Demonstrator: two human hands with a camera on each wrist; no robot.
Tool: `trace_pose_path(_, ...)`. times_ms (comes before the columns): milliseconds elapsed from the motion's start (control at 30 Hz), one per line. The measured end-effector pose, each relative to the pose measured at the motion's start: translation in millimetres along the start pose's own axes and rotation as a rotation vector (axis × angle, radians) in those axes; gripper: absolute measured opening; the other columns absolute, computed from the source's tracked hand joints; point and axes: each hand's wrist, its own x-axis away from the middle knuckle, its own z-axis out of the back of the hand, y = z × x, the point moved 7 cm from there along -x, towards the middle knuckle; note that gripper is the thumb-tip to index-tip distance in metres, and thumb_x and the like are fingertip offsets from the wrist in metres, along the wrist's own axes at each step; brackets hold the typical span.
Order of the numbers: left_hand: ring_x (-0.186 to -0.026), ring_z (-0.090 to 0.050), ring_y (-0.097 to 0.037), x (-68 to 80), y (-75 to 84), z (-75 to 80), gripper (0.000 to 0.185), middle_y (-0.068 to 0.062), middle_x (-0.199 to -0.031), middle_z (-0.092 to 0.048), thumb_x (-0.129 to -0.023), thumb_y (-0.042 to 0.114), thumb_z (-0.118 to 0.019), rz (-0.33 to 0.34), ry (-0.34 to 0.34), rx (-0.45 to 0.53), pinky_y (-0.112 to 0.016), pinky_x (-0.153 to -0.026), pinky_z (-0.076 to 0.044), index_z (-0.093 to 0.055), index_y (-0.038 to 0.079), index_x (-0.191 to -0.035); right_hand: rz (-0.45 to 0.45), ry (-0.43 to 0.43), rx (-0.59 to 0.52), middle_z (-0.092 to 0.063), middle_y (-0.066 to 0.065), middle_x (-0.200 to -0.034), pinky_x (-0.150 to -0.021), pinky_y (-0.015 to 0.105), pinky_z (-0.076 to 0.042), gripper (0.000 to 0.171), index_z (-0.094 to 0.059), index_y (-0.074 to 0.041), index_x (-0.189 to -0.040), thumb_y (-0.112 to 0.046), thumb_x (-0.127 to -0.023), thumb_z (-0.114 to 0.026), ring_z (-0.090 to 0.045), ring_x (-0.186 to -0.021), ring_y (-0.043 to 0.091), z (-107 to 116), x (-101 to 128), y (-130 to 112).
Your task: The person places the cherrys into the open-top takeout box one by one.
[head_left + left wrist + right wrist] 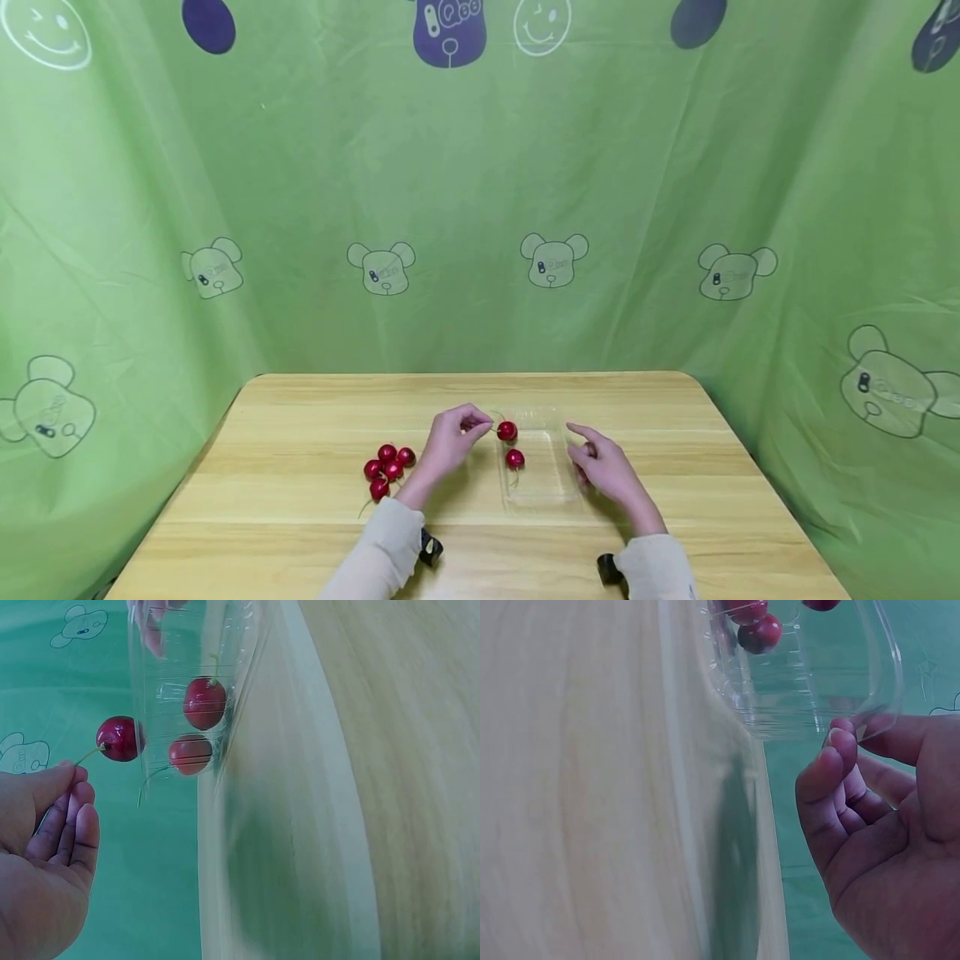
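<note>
Cherry [507,430]: light, soft-skinned, easily bruised, so you should take it by the thin stem, as your left hand [450,442] pinches it now just beyond its fingertips over the clear tray [558,492]; your right hand [603,468] rests relaxed beside that tray, holding nothing.

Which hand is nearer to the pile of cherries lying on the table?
Left. The left hand is just right of the pile of cherries, pinching one cherry's stem; the right hand is beyond the clear tray.
</note>
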Motion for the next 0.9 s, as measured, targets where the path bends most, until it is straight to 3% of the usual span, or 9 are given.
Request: trace_pose_path(900, -0.079, -0.062, -0.005, 0.5, -5.4, -7.8, 0.005, 0.002, -0.091, -0.076, -0.095, 0.014, -0.075, 0.012, -0.030, -0.011, -0.020, -0.072, -0.055, -0.077, 0.013, -0.099, 0.013, -0.028, 0.007, -0.065, 0.014, -0.072, -0.048, 0.030, -0.049, 0.051, -0.045, -0.004, -0.154, -0.011, -0.106, -0.058, -0.059, -0.055, 0.020, -1.6, 1.5, -2.3)
